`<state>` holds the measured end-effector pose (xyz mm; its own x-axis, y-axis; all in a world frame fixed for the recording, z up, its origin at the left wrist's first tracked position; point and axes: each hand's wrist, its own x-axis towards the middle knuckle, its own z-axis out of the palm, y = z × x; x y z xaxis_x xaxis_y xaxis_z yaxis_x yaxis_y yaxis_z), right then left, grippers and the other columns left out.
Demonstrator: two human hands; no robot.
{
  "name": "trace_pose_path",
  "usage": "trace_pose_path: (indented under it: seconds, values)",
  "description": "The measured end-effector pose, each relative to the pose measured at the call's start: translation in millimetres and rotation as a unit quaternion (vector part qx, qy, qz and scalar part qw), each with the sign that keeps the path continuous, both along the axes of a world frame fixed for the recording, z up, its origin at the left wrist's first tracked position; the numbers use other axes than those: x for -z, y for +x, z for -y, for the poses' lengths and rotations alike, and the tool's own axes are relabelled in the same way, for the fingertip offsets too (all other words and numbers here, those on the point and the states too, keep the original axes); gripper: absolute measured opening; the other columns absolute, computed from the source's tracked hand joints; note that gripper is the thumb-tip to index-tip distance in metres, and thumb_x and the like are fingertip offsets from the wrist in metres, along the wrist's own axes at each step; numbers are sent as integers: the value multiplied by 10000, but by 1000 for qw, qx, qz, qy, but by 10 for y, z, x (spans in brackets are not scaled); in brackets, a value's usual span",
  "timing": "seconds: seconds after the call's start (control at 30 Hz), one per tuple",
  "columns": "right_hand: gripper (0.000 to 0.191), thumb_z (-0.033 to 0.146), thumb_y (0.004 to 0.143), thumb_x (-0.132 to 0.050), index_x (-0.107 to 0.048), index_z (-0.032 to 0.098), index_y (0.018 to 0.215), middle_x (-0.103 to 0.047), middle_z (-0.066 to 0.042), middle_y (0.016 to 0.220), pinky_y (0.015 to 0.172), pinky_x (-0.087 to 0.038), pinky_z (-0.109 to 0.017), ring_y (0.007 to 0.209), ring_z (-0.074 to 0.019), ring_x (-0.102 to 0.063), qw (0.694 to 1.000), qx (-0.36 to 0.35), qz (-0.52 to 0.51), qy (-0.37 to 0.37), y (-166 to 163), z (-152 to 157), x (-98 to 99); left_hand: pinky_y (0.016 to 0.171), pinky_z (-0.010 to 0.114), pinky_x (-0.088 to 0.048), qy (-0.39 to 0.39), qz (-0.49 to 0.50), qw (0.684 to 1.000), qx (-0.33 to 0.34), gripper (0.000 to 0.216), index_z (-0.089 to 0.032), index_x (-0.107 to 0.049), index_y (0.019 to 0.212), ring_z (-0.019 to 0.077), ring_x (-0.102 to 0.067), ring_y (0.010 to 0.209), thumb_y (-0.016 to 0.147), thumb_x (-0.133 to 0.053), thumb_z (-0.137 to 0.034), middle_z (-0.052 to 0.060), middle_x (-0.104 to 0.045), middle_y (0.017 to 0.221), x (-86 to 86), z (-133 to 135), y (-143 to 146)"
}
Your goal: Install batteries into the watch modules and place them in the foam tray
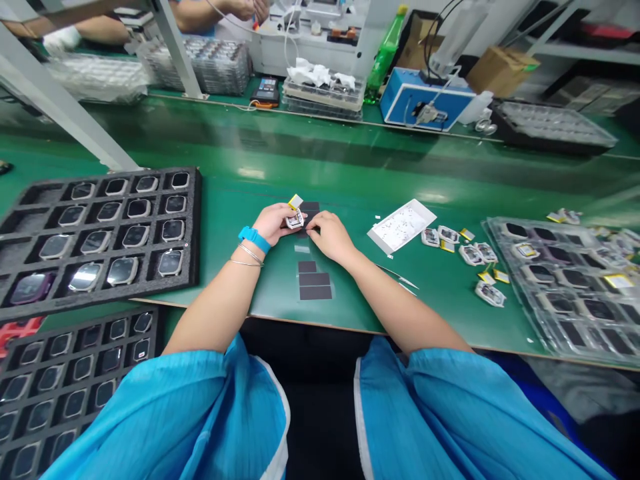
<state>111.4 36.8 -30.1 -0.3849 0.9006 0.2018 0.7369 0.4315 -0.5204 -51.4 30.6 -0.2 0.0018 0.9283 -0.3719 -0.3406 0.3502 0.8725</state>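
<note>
Okay, over at the green-topped workbench (pixel 345 173), the person's left hand (pixel 273 223) is closed in a firm pinch around a small white circuit module (pixel 295 219), with a yellow tab (pixel 295 201) sticking up off its far end. The right hand (pixel 330 237) comes in from the other side, its fingers (pixel 311 228) curled in against a dark patch (pixel 310 210) just beside the module, though from here I can't tell whether they've got hold of anything. A blue wristband (pixel 255 239) sits on the left wrist. Right below the hands, three dark rectangular strips (pixel 315 285) lie on the mat, and a thin metal tool (pixel 397 275) rests off to the right. Further along, loose modules (pixel 473 253) are scattered beside a white printed sheet (pixel 401 225), next to a clear plastic tray (pixel 565 287) full of dark pieces. Over on the left, a black foam tray (pixel 105 240) of watch bodies sits on the mat, with a second foam tray (pixel 75 380) nearer the person. Across the bench, a co-worker's arm (pixel 240 8) reaches in, not far from a blue bench machine (pixel 425 100).
</note>
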Motion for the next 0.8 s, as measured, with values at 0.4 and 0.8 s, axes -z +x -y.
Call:
trace_pose_path:
  seconds: [0.4, 0.8]
  values:
    - [165, 142, 797, -654, -698, 179, 642, -619, -79, 832, 899, -507, -385, 915, -229, -617, 999, 17, 18, -41, -92, -212, -1, 785, 384, -570, 5, 1, 1000, 5, 150, -145, -562, 735, 173, -679, 747, 638, -673, -119, 61, -730, 754, 5, 2, 7]
    - [67, 201, 915, -535, -577, 213, 863, -614, -103, 1099, 998, -428, -453, 1076, -245, -538, 989, -71, -73, 109, 183, 213, -100, 740, 353, -565, 4, 0, 1000, -13, 106, -149, -559, 694, 159, -651, 693, 647, -642, -105, 59, -722, 743, -30, 32, 39]
